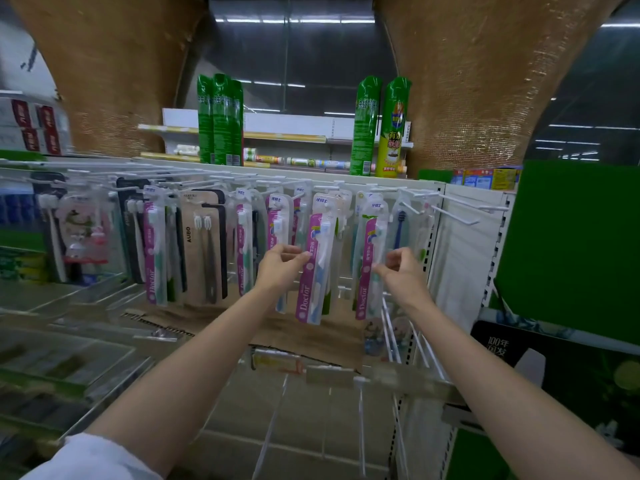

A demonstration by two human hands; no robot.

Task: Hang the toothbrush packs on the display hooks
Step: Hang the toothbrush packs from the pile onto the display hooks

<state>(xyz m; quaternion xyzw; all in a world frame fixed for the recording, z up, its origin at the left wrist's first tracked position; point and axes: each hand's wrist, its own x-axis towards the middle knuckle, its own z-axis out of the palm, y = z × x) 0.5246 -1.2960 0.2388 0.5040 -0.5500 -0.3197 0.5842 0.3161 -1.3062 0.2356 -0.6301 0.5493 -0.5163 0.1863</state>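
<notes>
2 bare forearms reach up from the bottom of the frame toward a row of white wire display hooks (457,201) that runs across the middle of the picture. The left hand (280,268), just left of centre, has its fingers curled and pinching the left edge of a clear blister toothbrush pack with a magenta "Doctor" strip and a blue-and-white brush (317,268); this pack hangs at centre frame, tilted with its lower end swung left. The right hand (403,270), right of centre, has thumb and fingertips drawn together on the right edge of a second clear pack with a magenta strip and a pale green brush (370,268), which hangs beside the first. Whether either pack's top hole sits fully on its hook cannot be told.

More packs fill the hooks to the left, among them a tan cardboard pack printed "AUBO" (199,251). The hooks at upper right are bare. Tall green spray cans (221,119) stand on the shelf top above, and 1 yellow-and-green can (391,129) stands further right.
</notes>
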